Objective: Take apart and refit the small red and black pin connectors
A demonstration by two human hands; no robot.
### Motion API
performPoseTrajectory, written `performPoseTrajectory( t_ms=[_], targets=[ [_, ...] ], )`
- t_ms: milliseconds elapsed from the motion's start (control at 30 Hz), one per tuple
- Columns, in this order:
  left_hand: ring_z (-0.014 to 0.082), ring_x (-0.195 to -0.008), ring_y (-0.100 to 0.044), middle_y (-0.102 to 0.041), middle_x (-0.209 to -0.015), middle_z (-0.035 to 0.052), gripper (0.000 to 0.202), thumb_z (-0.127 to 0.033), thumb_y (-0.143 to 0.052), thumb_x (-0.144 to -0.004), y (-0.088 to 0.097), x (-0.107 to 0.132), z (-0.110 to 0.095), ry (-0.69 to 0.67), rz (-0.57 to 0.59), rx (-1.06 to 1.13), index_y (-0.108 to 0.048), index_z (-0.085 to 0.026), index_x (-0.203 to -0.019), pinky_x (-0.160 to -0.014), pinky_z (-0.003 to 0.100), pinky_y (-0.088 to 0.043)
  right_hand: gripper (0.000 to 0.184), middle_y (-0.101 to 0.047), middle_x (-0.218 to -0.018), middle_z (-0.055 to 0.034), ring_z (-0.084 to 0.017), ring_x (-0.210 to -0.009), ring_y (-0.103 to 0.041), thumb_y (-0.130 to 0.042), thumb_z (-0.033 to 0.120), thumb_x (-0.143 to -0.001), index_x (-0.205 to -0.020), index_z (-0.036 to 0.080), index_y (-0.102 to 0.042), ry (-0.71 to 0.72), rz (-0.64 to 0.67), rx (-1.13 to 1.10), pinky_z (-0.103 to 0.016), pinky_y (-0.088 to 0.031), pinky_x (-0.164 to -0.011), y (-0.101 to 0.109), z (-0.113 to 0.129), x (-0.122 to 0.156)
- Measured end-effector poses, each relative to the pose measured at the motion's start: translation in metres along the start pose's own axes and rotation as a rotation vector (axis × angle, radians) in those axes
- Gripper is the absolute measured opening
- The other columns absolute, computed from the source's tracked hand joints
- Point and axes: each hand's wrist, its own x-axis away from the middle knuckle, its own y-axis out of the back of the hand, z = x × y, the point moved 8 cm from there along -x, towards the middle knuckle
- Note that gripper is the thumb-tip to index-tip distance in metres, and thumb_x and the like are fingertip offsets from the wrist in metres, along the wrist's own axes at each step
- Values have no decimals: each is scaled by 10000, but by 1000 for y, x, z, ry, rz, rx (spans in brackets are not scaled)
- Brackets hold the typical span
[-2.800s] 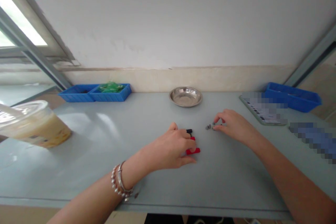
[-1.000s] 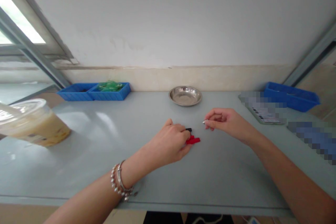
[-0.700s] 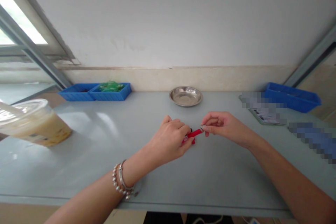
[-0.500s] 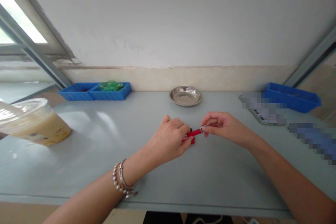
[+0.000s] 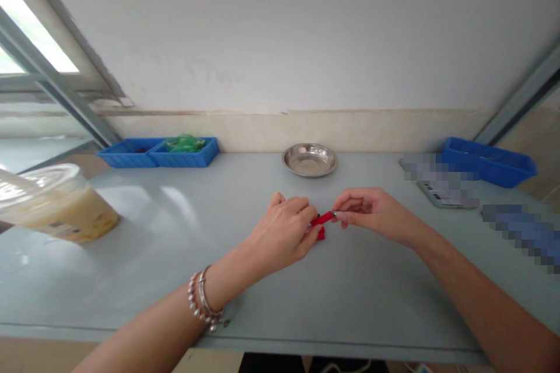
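My left hand (image 5: 283,234), with a beaded bracelet at the wrist, is closed on a small red part (image 5: 322,218) just above the grey table (image 5: 184,245). My right hand (image 5: 370,213) pinches a tiny silver metal piece (image 5: 335,212) against the free end of that red part. A second red piece (image 5: 321,235) lies on the table under the left fingers. A small black bit beside them is mostly hidden.
A round steel dish (image 5: 309,159) sits at the back centre. Two blue bins (image 5: 158,152), one with green parts, stand at the back left; another blue tray (image 5: 487,161) at the back right. A plastic cup with a drink (image 5: 55,204) lies tilted at the left.
My right hand picked a silver piece off the table and brought it left. My left hand lifted one red part from the table. The two now meet at the red part's tip.
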Motion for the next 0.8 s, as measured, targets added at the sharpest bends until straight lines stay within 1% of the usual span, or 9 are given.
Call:
performPoseTrajectory(
  t_ms=[100, 233, 333, 467, 633, 800],
  targets=[
    [92, -718, -466, -539, -824, 15, 208, -297, -376, -829, 2, 0, 0, -3, -31, 6, -533, -161, -830, -661, 263, -214, 220, -615, -736, -35, -67, -648, -567, -570, 276, -685, -839, 120, -557, 13, -4, 13, -188, -453, -624, 1, 1, 0],
    [103, -686, -475, -544, -700, 7, 245, -313, -331, -853, 1, -1, 5, 47, -21, -5, -529, -169, -848, -665, 268, -221, 232, -622, -759, -46, -71, -651, -572, -573, 285, -685, -841, 114, -559, 13, -34, 20, -191, -459, -624, 3, 1, 0],
    [110, -686, -483, -554, -702, 11, 253, -321, -326, -858, 1, -1, 7, 72, -33, -16, -530, -171, -859, -666, 266, -234, 220, -621, -758, -47, -73, -656, -575, -568, 272, -689, -840, 113, -561, 12, -50, 30, -191, -459, -622, 4, 2, 0],
    [112, -703, -496, -568, -714, 9, 227, -294, -345, -858, 4, -1, 7, 60, -78, -13, -536, -170, -857, -662, 261, -254, 206, -612, -722, -35, -74, -647, -575, -564, 267, -690, -829, 115, -568, 19, -72, 34, -190, -461, -617, 5, 3, 0],
    [114, -691, -518, -588, -742, 19, 220, -285, -360, -853, 4, -2, 7, 52, -92, 1, -543, -163, -862, -636, 246, -325, 218, -612, -714, -29, -71, -635, -576, -572, 286, -685, -823, 117, -570, 23, -75, 25, -193, -467, -626, 5, 2, 0],
    [103, -687, -548, -597, -815, 39, 243, -294, -366, -849, 5, 0, 13, 111, -145, 104, -540, -164, -957, -607, 215, -407, 169, -605, -684, -12, -54, -639, -563, -588, 211, -659, -803, 123, -572, 37, -98, 2, -158, -450, -609, 7, 2, -1]
  ],
)
